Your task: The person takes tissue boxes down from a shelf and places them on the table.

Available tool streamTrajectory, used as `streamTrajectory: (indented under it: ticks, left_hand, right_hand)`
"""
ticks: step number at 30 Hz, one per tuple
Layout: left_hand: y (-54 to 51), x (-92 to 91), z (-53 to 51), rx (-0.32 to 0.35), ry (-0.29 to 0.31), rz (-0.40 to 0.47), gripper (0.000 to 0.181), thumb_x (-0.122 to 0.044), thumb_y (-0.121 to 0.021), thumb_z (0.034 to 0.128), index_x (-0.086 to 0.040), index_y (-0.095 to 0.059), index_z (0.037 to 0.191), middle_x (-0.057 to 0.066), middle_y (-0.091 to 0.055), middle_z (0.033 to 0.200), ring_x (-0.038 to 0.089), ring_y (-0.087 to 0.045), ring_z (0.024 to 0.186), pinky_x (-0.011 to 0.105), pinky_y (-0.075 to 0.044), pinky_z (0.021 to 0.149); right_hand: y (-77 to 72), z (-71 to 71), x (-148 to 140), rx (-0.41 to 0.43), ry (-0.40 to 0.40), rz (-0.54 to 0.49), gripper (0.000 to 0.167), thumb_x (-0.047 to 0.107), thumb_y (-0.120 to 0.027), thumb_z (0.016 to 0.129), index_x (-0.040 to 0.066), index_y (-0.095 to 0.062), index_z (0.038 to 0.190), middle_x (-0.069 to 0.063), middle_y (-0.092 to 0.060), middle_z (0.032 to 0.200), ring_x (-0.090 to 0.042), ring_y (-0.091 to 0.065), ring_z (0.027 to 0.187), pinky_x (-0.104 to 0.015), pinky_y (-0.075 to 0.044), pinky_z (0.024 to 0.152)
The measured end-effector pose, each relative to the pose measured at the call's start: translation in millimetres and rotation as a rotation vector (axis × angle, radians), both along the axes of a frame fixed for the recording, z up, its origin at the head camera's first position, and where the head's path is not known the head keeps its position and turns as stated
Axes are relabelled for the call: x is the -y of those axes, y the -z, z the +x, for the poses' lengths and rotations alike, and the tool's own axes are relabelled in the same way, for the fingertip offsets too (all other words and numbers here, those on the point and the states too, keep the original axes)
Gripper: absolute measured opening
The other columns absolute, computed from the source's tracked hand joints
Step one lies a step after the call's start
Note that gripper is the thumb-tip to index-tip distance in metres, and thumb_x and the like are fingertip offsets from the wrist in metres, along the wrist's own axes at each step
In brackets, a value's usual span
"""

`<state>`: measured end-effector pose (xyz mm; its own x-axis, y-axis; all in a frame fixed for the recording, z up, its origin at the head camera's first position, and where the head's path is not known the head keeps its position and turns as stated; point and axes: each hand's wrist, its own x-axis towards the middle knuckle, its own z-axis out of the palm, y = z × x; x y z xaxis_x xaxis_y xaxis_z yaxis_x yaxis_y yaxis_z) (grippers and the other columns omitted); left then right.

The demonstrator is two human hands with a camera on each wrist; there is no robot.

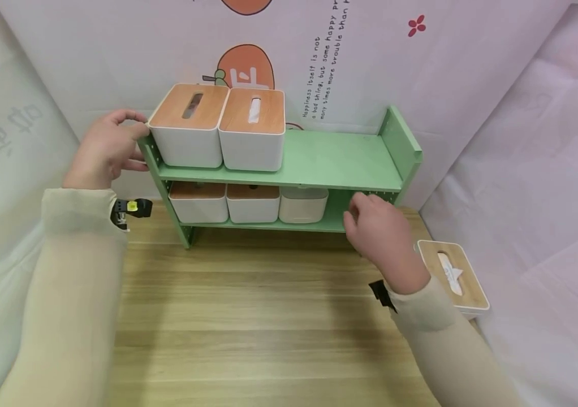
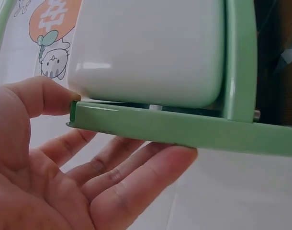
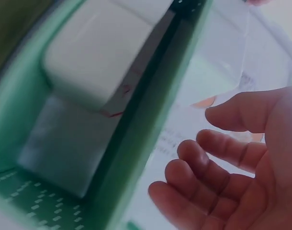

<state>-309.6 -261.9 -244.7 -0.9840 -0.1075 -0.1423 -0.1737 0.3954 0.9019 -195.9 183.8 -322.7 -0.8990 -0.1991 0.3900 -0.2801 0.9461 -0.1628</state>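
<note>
Shelf [image 1: 340,158], minty green, two-tier, parked on wooden surface [image 1: 248,316].
Left end's pinched between left hand [image 1: 108,144] thumb and fingers; right hand [image 1: 383,232], fingers loosely curled, is held near the right end.

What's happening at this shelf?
A person's left hand grips the left side panel of a green shelf. The right hand holds nothing, near the shelf's right end. Two lidded white boxes stand on the top tier, at the left; three lower boxes sit beneath. Another tissue box is off to the right.
</note>
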Motion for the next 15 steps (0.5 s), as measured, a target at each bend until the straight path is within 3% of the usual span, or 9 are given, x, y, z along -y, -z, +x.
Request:
streamTrajectory:
  ticks: [3,7,15]
  left_hand:
    - [-0.8,3.7,-3.9,0.01,0.045,0.074,0.029,-0.032,-0.046,0.1035,-0.018,-0.048,0.129,0.015,-0.04,0.133,0.023,-0.071,0.078,0.04,-0.058,0.071]
    - [-2.2,8.5,-10.0,0.055,0.1,0.164,0.023,-0.03,-0.044,0.1044,-0.012,-0.048,0.117,0.012,-0.036,0.128,0.025,-0.071,0.083,0.043,-0.056,0.08]
    - [-0.1,12.3,-13.9,0.138,0.146,0.26,0.023,-0.028,-0.047,0.1039,-0.013,-0.046,0.12,0.013,-0.047,0.123,0.024,-0.07,0.091,0.045,-0.056,0.082]
  right_hand:
    - [-13.3,-10.9,17,-0.028,-0.051,0.022,0.011,0.014,-0.059,0.094,0.004,-0.061,0.094,-0.008,-0.057,0.081,-0.024,-0.052,0.064,-0.039,-0.045,0.051]
    - [-27.4,-27.2,36,-0.03,-0.104,0.038,0.014,0.015,-0.059,0.094,0.003,-0.061,0.1,-0.009,-0.055,0.086,-0.025,-0.051,0.071,-0.039,-0.046,0.056]
    - [-40.9,-52.6,73,-0.101,-0.24,-0.003,0.022,0.013,-0.059,0.09,0.002,-0.061,0.11,-0.013,-0.054,0.098,-0.028,-0.05,0.084,-0.039,-0.047,0.064]
